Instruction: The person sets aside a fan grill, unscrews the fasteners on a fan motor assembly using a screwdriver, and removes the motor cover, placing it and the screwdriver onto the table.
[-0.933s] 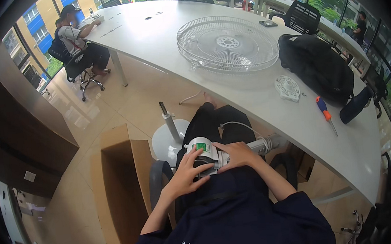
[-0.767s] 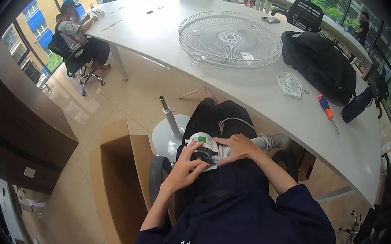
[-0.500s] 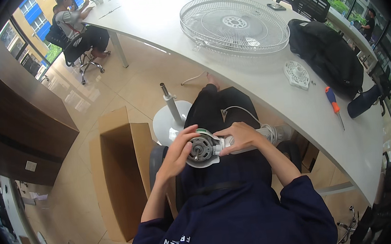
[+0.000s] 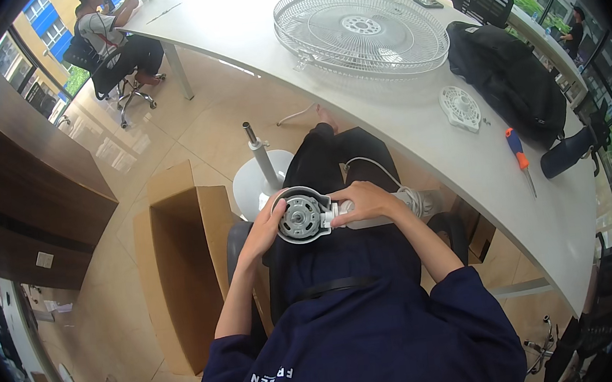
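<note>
A grey fan motor (image 4: 298,220) faces up over my lap, ringed by a round white housing (image 4: 304,190). My left hand (image 4: 265,226) is closed on the housing's left side, fingers along its rim. My right hand (image 4: 367,202) wraps the white neck joint on the motor's right, its thumb and fingers pressed around it. From there a white fan body (image 4: 368,223) lies across my thighs, partly hidden by my right hand and wrist. Coiled white cord (image 4: 417,201) rests at its right end.
A cardboard box (image 4: 149,280) stands open at left beside a white fan base (image 4: 241,190) with an upright pole (image 4: 266,164). The white table (image 4: 418,136) holds a wire fan guard (image 4: 323,64), white vented cover (image 4: 460,108), screwdriver (image 4: 519,154), black backpack (image 4: 505,76) and dark bottle (image 4: 567,158).
The white housing now sits evenly around the motor, where before it stood tilted and off to one side. My left hand has moved from over the motor to the housing's left edge.
</note>
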A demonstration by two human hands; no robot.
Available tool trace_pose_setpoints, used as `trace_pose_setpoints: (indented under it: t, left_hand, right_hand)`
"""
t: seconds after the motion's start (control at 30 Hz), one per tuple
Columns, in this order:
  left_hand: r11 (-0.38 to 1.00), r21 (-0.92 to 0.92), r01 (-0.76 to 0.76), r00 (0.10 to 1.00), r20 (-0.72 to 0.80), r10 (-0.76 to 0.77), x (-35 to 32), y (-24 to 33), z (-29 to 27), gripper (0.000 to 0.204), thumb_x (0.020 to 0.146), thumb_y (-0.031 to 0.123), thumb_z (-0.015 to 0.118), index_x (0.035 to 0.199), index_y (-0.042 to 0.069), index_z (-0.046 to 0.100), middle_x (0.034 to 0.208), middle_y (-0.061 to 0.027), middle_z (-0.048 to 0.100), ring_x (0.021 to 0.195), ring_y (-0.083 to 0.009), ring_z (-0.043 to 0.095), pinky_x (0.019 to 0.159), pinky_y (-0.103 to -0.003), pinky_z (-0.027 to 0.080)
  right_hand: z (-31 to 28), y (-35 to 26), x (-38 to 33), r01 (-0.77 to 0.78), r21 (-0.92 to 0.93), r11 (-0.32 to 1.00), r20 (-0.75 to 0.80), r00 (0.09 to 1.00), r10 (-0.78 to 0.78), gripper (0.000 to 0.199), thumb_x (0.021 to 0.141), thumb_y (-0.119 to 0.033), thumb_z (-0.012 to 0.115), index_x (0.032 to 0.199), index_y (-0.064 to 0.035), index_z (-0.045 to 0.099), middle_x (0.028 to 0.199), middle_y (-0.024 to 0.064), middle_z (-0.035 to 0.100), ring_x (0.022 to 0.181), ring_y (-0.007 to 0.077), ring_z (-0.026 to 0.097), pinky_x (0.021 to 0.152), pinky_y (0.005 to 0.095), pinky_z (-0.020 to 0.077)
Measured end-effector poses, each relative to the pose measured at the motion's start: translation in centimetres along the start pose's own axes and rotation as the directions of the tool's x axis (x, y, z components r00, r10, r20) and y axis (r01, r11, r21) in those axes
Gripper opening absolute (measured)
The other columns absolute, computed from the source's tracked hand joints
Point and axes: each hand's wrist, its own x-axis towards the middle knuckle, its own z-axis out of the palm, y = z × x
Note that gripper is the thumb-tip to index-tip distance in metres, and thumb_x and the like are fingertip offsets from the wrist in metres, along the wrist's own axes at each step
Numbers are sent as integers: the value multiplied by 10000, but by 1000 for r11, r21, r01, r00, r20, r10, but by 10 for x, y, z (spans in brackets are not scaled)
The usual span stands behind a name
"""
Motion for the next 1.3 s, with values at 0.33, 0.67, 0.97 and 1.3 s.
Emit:
trace_pose_setpoints:
  t: [0.33, 0.67, 0.97, 1.3]
  left_hand:
    - [999, 12, 35, 997, -68, -34, 1, 6, 7, 505, 1100, 332, 382, 1457, -12, 477, 1404, -160, 578, 1325, -233, 521, 1134, -334, 364]
    - [973, 222, -67, 997, -14, 72, -23, 32, -5, 512, 1103, 327, 416, 1450, -41, 497, 1416, -180, 583, 1337, -238, 526, 1134, -342, 373]
    - [946, 143, -291, 950, -71, 304, -41, 91, -64, 400, 1072, 251, 451, 1258, -52, 633, 1251, -147, 684, 1163, -234, 633, 1047, -373, 443]
    - [776, -545, -316, 923, -366, 119, -108, 111, -11, 953, 949, 667, 560, 1530, -57, 344, 1542, -205, 444, 1413, -300, 464, 1195, -443, 379]
  right_hand:
    - [25, -24, -28, 28, -370, 929, -400, 898, -186, 703, 621, -393, 893, 1213, -80, 677, 977, 138, 691, 962, 347, 683, 861, 440, 547]
    - [36, -15, -16, 96, -287, 953, -517, 822, -238, 383, 594, -247, 819, 932, -76, 763, 841, 93, 732, 762, 296, 715, 682, 390, 567]
    - [3, -96, -16, 381, -128, 916, -480, 784, -394, 340, 602, -265, 806, 898, -100, 780, 782, 62, 716, 698, 273, 704, 619, 361, 565]
    - [-40, -149, -17, 398, 434, 808, -281, 912, -299, 339, 640, -63, 809, 971, 3, 771, 772, 102, 733, 669, 120, 655, 654, 282, 508]
